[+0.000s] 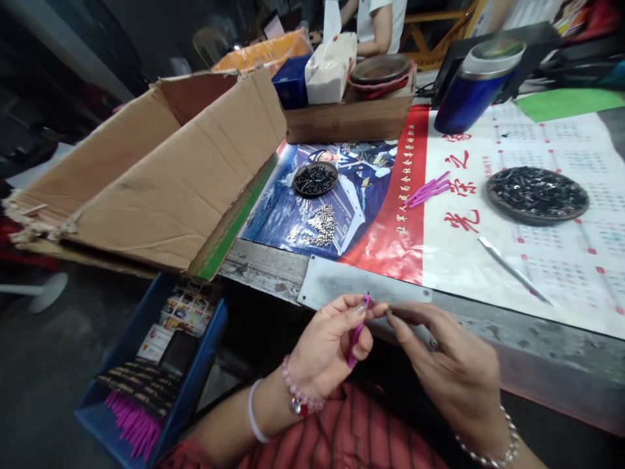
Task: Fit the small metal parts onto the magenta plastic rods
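Note:
A slim magenta plastic piece (pixel 357 342) with a dark tip is held in the closed fingers of my left hand (pixel 329 345), close to the table's front edge. My right hand (pixel 452 365) has its thumb and forefinger pinched together, meeting my left fingertips; whatever they hold is too small to make out. Just beyond the hands lies a pale metal plate (pixel 317 286). Small shiny metal parts (pixel 322 228) are heaped on the poster, below a small dish of black pieces (pixel 315 177). More magenta pieces (pixel 430 189) lie right of them, and black slivers (pixel 537 189) fill a larger dish (pixel 537 219).
A long cardboard box (pixel 161 189) overhangs the table's left side. Under it, a blue bin (pixel 97 430) holds magenta pieces (pixel 137 423). A pointed metal tool (pixel 515 270) lies at right. Behind stand a blue tumbler (pixel 469 98) and a wooden box (pixel 346 120). Another person (pixel 383 29) sits opposite.

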